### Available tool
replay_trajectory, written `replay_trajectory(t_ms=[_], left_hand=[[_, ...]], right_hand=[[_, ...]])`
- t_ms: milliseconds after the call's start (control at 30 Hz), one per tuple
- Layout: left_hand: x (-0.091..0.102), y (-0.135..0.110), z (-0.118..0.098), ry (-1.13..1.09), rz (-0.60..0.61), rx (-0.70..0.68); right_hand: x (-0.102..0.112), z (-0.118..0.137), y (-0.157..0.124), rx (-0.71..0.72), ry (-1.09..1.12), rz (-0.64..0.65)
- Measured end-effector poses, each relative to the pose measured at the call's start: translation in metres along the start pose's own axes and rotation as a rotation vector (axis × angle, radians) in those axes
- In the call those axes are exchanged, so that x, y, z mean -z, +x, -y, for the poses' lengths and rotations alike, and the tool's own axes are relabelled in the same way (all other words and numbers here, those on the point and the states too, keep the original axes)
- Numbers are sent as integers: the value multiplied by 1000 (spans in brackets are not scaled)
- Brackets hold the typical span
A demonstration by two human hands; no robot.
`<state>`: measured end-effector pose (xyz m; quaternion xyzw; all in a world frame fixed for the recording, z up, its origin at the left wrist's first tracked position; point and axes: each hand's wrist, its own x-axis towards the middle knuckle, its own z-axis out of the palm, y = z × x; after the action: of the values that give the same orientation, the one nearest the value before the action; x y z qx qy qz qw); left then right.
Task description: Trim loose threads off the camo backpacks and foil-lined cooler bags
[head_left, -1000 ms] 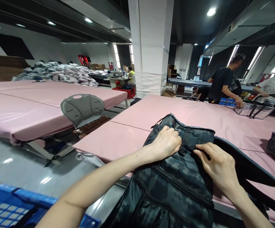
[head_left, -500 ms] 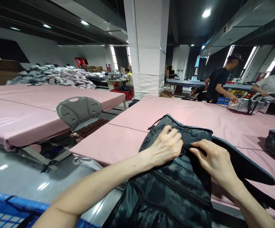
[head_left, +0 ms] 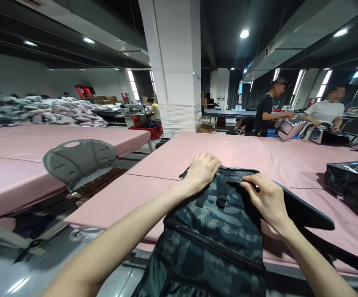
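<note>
A dark camouflage backpack (head_left: 211, 243) hangs over the near edge of the pink-covered table, its upper part resting on the top. Fingers of my left hand (head_left: 202, 169) are curled over the backpack's upper left edge. My right hand (head_left: 264, 196) pinches fabric at the upper right side between thumb and forefinger. Between the hands, a short webbing strap ends in a metal D-ring (head_left: 221, 202). A zipper (head_left: 209, 243) crosses the front below. The padded shoulder strap (head_left: 305, 206) sticks out to the right on the table.
A grey chair (head_left: 79, 161) stands between this table (head_left: 154, 165) and another pink table on the left. Black bags (head_left: 350, 185) sit at the right. Across the table, two people (head_left: 267, 111) handle silvery-lined bags. A white pillar (head_left: 174, 62) rises behind.
My left hand has moved from the backpack's middle up to its top left edge, uncovering the strap and D-ring. My right hand still pinches the right side. The view has turned rightward.
</note>
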<state>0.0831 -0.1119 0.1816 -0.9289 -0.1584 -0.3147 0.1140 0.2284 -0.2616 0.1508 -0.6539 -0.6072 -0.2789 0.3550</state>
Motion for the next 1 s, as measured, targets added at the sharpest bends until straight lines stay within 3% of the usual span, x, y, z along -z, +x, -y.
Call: replay_trajectory(t_ms=[167,267,367,467,800,1000], left_hand=[[-18,45,24,-329,490,167],[-17,54,26,-800,636,352],[-17,54,24,-1313,608,577],[-19,52,22,-1525,550,739],[-23,51,17,-1675,513,831],[-24,51,16,-1713,515,828]], right_hand=[[-9,-13,7,-32,-15,19],[-10,-14,8,-59,58,11],[-9,-15,8,-80,153,-29],[-9,-17,9,-108,206,-48],[-23,-19,13,4,209,-134],[-24,-22,10,-120,331,-171]])
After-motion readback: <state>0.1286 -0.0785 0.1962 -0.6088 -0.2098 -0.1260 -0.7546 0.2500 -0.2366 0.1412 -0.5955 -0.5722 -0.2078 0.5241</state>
